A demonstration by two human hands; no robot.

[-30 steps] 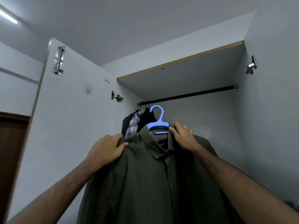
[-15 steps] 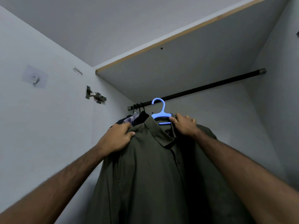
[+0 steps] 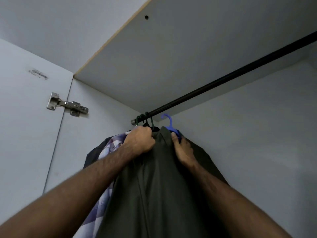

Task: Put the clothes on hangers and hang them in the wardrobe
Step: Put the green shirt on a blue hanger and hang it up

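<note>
Here both hands (image 3: 139, 140) (image 3: 183, 150) grip the olive shirt (image 3: 154, 194) hanging lengthwise, blue hanger (image 3: 169, 125) hook up.

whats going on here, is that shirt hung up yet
Not yet. A person holds a dark green shirt on a blue hanger just under the wardrobe rod. The left hand grips one shoulder, the right hand the other. The hook sits below the rod, beside clothes already hung.

The green shirt (image 3: 154, 186) on the blue hanger (image 3: 169, 125) has gone up and deeper into the wardrobe; its hook is now just beside the black rod (image 3: 223, 83), near the frame centre. Both hands moved closer together.
</note>
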